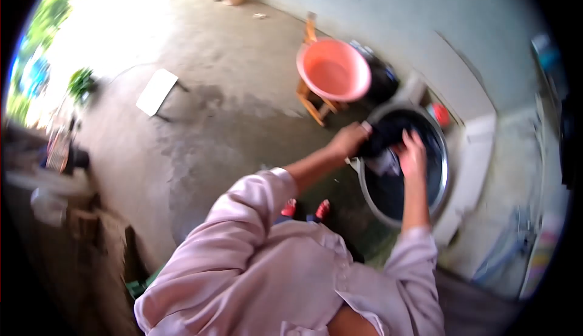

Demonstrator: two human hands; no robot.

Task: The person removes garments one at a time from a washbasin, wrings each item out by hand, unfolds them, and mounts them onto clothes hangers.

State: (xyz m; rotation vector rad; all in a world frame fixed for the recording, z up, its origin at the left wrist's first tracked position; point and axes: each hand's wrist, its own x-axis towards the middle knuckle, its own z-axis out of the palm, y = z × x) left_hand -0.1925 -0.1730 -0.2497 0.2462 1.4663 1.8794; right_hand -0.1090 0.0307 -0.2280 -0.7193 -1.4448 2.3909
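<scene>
A bundle of dark cloth (384, 137) is stretched between my two hands over a round metal tub (446, 175). My left hand (351, 140) is closed on its left end, at the tub's rim. Over the middle of the tub, the fingers of my right hand (412, 154) are bent against the cloth's right side; motion blur softens their tips. Below the bundle, a pale piece of cloth (385, 163) shows in the tub. Dark water (388, 193) fills much of the tub, and what lies under its surface is hidden.
Beyond the tub, a pink basin (335, 72) rests on a wooden chair (313, 108). A red object (439, 115) sits by the tub's far right rim, near a pale ledge (477, 166) along the wall. A small white stool (156, 92) stands left on the partly wet concrete floor (206, 142).
</scene>
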